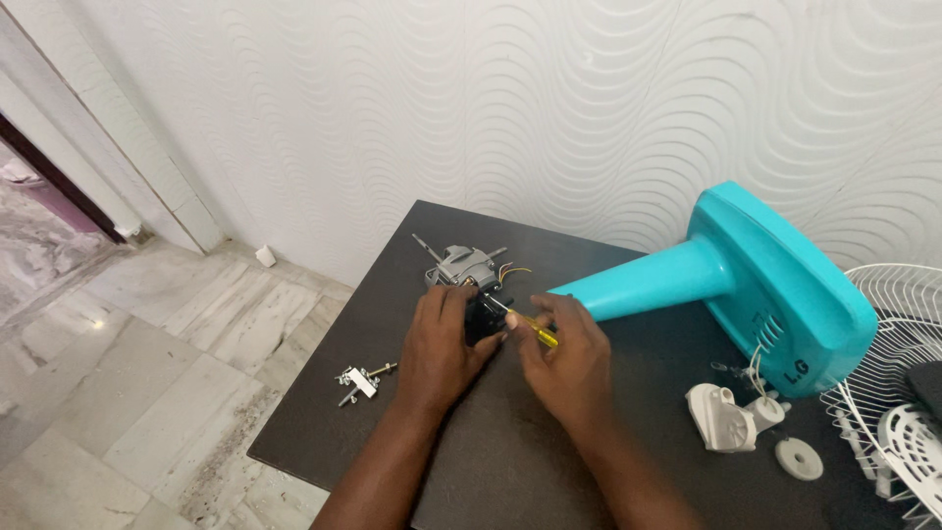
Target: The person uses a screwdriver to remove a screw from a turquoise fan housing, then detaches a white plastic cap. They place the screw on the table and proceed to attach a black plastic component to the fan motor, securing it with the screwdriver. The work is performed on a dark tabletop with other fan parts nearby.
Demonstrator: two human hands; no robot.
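Note:
My left hand (438,345) grips a small black part (481,320) at the middle of the dark table (491,461). My right hand (564,358) holds a yellow-handled screwdriver (530,324), its metal tip pointing left at the black part. Just beyond my hands sits a grey fan motor (461,265) with a metal shaft and coloured wires. The two hands are close together and nearly touch.
A turquoise fan stand (746,275) lies on its side at the right. White plastic parts (731,417) and a round disc (799,457) lie near it. A white wire fan guard (898,373) sits at the far right. Small metal screws and a bracket (361,380) lie near the table's left edge.

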